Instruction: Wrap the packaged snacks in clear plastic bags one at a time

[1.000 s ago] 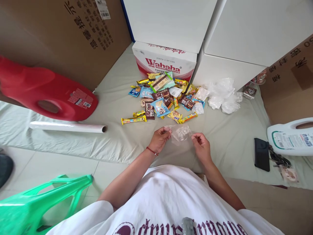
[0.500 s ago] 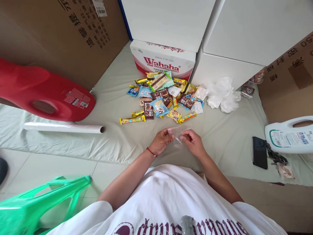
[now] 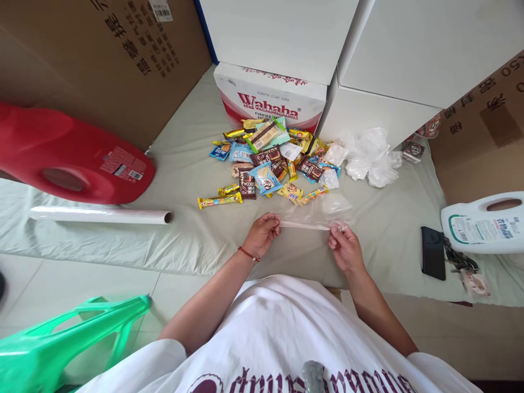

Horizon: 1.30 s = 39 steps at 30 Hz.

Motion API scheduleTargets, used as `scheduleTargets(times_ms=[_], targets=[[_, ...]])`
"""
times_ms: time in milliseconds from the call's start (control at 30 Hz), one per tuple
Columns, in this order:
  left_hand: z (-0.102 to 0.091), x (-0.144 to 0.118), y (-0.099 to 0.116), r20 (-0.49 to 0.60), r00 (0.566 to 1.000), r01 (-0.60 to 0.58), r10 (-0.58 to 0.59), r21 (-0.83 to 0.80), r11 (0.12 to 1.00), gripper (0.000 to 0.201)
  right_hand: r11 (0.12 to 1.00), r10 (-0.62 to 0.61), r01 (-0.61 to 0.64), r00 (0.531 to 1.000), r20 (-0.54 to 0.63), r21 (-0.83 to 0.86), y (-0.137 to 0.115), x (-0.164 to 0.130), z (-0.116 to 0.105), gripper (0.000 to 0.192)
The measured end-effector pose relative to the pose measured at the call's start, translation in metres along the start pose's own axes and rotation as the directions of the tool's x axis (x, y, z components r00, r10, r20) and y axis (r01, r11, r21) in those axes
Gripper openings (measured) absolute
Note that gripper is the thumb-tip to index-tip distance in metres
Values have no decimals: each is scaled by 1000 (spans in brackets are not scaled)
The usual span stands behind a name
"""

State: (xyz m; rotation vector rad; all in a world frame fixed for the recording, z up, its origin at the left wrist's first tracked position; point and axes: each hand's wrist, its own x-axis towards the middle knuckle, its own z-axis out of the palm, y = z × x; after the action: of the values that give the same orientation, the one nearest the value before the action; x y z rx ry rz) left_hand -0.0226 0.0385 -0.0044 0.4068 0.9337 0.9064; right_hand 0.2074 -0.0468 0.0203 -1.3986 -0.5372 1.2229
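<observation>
A clear plastic bag (image 3: 317,215) is held stretched flat between both hands, just above the pale sheet (image 3: 192,240) spread on the floor. Its near edge is pinched at the left end by the left hand (image 3: 262,234), fingers closed together on the film, and at the right end by the right hand (image 3: 346,248), fingers likewise clamped on it. The bag is seen just in front of a pile of wrapped snacks (image 3: 274,166), with its far edge overlapping the nearest wrappers. Crumpled clear bags (image 3: 370,158) lie to the right of the pile. A Wahaha carton (image 3: 268,101) stands behind it. A roll of film (image 3: 100,215) and a red jug (image 3: 73,155) lie to the left; a black phone (image 3: 433,252) and a white jug (image 3: 485,224) to the right.
</observation>
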Motion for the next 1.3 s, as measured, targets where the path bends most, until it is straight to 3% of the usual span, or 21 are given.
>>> scheduleTargets(times_ms=[100,167,233,267,300,333,367,400,467,500,600,667,767,833,900,967,1067,1100,1200,1233,1300], targets=[[3,-3,4,-28,1000,-7,5,-70,997,25,975,73,-49,992,105,-217,7,-25,-13,38],[8,-3,7,-49,998,19,-26,-139,990,25,891,118,37,944,309,-453,4,-43,-20,31],[12,-1,10,-84,993,61,-80,-213,975,24,795,219,174,811,542,-581,-7,-56,-30,24],[14,0,12,-107,988,81,-108,-229,970,23,773,276,212,737,617,-598,-15,-58,-37,21],[16,1,13,-135,983,94,-127,-226,970,23,768,316,215,692,649,-604,-24,-57,-46,21],[19,2,14,-164,978,96,-131,-207,974,23,775,330,188,694,640,-604,-34,-53,-55,23],[21,2,14,-185,976,86,-119,-176,981,24,788,309,149,743,594,-597,-42,-46,-65,27],[23,2,14,-196,976,65,-92,-140,988,26,805,245,123,822,514,-580,-50,-36,-74,30],[28,-1,13,-180,983,9,-20,-63,998,33,831,26,153,949,313,-535,-62,-12,-84,32],[30,-3,13,-156,988,-13,8,-27,1000,37,833,-83,199,968,238,-516,-65,2,-83,32],[36,-12,14,-73,997,-33,37,62,998,48,844,-204,295,949,241,-447,-68,38,-61,39],[39,-17,15,-25,999,-35,38,104,994,52,888,-153,282,926,346,-364,-65,52,-35,52],[39,-20,14,21,997,-72,70,150,986,56,948,-48,204,851,523,-245,-57,58,1,64],[36,-18,13,44,995,-101,95,192,976,56,963,-22,171,824,567,-210,-50,56,16,59],[33,-15,12,27,986,-168,167,262,950,54,971,-35,156,842,538,-182,-44,52,24,48],[30,-14,12,-88,929,-302,360,384,873,52,979,-54,143,869,492,-144,-40,46,28,42],[34,-26,12,-223,727,-443,649,570,692,48,966,-124,210,889,442,-151,-38,34,32,36],[38,-32,12,-197,725,-456,660,582,674,42,941,-177,279,888,423,-192,-39,28,34,34],[59,-52,12,14,881,-423,473,473,773,32,742,-391,551,819,421,-382,-43,9,43,26],[67,-55,12,78,916,-387,393,423,819,35,638,-454,627,775,439,-447,-44,4,47,24],[81,-57,11,138,946,-324,294,332,886,42,428,-544,715,692,474,-553,-42,-5,54,25]])
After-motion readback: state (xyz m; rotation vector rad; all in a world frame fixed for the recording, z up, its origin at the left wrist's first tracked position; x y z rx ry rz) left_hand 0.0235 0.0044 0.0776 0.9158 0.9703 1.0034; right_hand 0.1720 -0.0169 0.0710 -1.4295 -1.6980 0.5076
